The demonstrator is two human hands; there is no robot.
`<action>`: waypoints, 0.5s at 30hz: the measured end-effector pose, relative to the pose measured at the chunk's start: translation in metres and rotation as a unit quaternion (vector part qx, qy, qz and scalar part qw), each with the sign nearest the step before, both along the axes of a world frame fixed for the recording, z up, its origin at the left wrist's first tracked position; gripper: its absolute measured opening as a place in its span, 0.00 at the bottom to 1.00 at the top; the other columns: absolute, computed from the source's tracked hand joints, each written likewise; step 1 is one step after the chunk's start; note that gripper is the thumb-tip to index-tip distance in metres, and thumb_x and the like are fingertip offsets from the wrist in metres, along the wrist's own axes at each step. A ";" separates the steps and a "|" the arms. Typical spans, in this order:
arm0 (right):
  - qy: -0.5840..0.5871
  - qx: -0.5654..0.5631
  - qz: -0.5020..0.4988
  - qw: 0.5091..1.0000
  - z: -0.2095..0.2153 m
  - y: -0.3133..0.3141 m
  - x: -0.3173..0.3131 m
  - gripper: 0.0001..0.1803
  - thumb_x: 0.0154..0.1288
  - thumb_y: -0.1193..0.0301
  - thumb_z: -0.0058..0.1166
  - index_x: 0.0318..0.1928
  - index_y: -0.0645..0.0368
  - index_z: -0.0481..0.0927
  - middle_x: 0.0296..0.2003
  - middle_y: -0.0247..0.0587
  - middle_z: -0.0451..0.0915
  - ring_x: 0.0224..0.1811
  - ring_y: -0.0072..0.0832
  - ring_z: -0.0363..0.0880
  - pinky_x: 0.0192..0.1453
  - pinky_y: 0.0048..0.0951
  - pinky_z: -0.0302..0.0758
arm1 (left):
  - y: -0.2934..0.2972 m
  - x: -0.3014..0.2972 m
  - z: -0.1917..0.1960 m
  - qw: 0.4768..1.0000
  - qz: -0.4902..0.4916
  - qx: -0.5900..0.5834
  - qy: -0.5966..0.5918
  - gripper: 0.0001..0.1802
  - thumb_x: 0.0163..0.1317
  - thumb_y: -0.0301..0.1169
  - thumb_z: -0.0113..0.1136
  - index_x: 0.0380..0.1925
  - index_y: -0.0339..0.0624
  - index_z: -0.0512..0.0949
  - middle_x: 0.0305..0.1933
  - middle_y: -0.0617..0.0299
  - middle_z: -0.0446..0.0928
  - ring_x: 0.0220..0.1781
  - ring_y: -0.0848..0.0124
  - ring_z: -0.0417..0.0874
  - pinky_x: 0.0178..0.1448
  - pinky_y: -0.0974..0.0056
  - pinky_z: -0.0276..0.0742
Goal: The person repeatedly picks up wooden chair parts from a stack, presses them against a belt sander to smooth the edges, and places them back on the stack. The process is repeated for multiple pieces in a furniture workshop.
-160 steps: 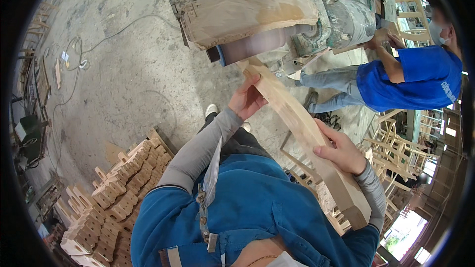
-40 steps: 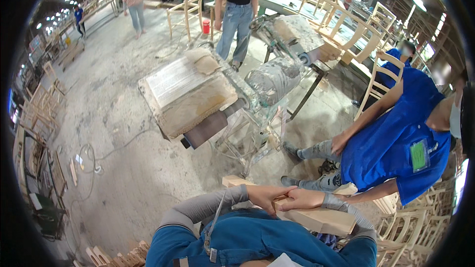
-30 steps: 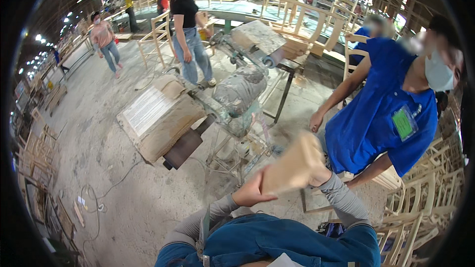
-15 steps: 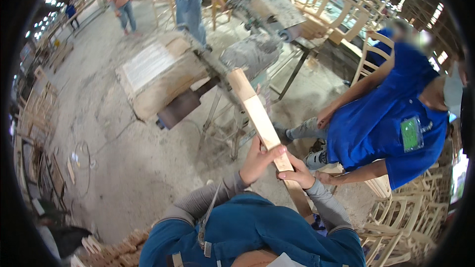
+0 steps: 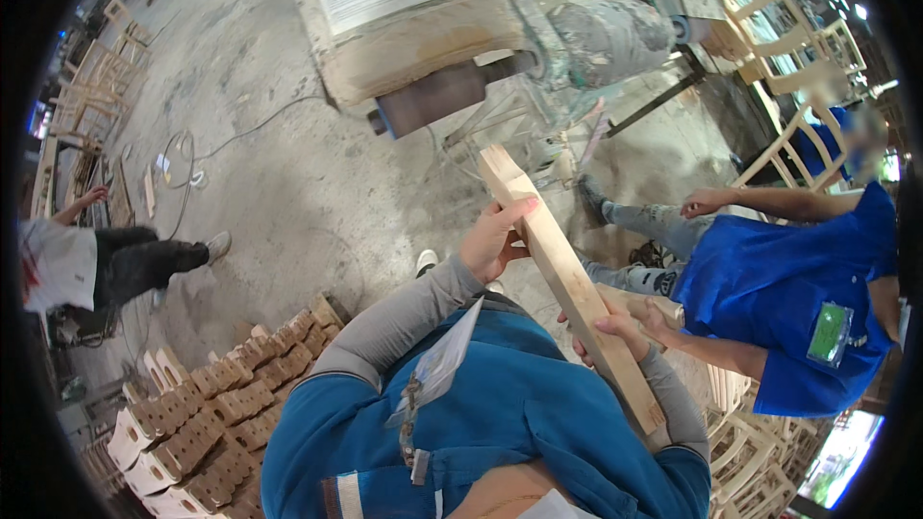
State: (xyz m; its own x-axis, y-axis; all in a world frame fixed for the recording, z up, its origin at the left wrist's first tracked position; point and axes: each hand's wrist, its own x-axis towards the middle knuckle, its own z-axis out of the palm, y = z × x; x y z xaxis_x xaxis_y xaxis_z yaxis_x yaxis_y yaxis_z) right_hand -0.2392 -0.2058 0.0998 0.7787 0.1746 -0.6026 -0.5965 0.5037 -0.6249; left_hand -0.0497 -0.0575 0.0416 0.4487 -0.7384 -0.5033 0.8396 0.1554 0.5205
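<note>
A long pale wooden bar [image 5: 562,264] lies slantwise across both my hands, in front of my body. My left hand [image 5: 495,238] grips it near its far end, thumb on top. Further down the bar, toward its near end, my right hand [image 5: 617,329] is wrapped round it, with some fingers hidden by the wood. Just right of that hand, a co-worker's hand [image 5: 661,317] holds a shorter wooden piece [image 5: 630,302]. Beyond the bar's far end stands a dusty machine with a dark roller [image 5: 433,98].
The co-worker in blue [image 5: 769,279] is close on my right. Stacked wooden parts [image 5: 207,404] stand at lower left. A person in white [image 5: 62,264] is at far left, near a cable [image 5: 183,183] on the floor. Chair frames [image 5: 750,461] fill the lower right.
My hands, close together before, are now apart along the bar, the left nearer its far end. The machine appears higher in view. The stacked parts and the person in white now show.
</note>
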 end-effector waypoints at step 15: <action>0.081 0.035 -0.007 0.996 -0.008 0.025 0.103 0.31 0.58 0.63 0.48 0.59 0.63 0.57 0.41 0.50 0.71 0.23 0.29 0.74 0.18 0.29 0.75 | 0.029 0.075 -0.049 0.997 0.048 0.027 0.051 0.28 0.53 0.51 0.58 0.46 0.43 0.70 0.44 0.59 0.70 0.46 0.65 0.74 0.51 0.54 0.73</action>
